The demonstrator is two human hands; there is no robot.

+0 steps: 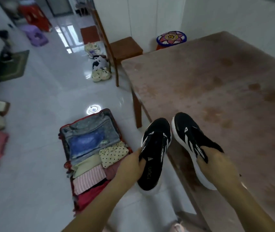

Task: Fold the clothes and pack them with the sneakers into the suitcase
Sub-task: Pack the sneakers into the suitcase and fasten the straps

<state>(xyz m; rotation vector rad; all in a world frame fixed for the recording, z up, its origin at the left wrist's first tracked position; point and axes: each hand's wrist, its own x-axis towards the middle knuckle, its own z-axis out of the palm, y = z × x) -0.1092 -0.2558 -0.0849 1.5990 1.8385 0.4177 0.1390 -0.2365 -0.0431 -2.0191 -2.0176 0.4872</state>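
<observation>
Black sneakers with white stripes and soles — one in each hand. Fingers of the left hand (131,162) curl into the collar of the left sneaker (153,153), held above the floor; the right hand (214,162) grips the right sneaker (192,139) over the near table (225,77) edge. Left of them, on the floor, lies the open red suitcase (89,151) — folded clothes (100,163) inside.

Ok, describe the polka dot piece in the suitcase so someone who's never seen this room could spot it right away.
Find the open red suitcase lying on the white tiled floor beside the table. In its nearer half, folded clothes lie packed together. The polka dot garment sits at the edge nearest the table: cream with small dark dots, while its neighbours are plain, striped or solid red.
</observation>
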